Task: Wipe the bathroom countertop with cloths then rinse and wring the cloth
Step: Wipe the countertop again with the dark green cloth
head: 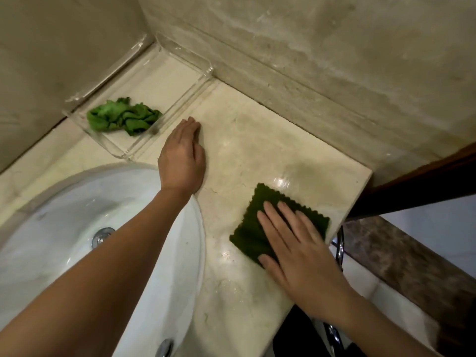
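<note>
A dark green cloth (260, 217) with zigzag edges lies flat on the cream marble countertop (257, 140) near its right edge. My right hand (296, 243) presses on it with straight, spread fingers. My left hand (184, 155) rests flat on the bare countertop farther back, fingers together, beside the tray. A second, lighter green cloth (123, 119) lies crumpled inside a clear plastic tray (180, 104) in the back corner.
A white round sink basin (77, 202) with a chrome drain (101, 235) sits at the left, partly under my left forearm. Stone walls close the back and left. The countertop ends at the right, with a dark wooden frame (425, 184) beyond.
</note>
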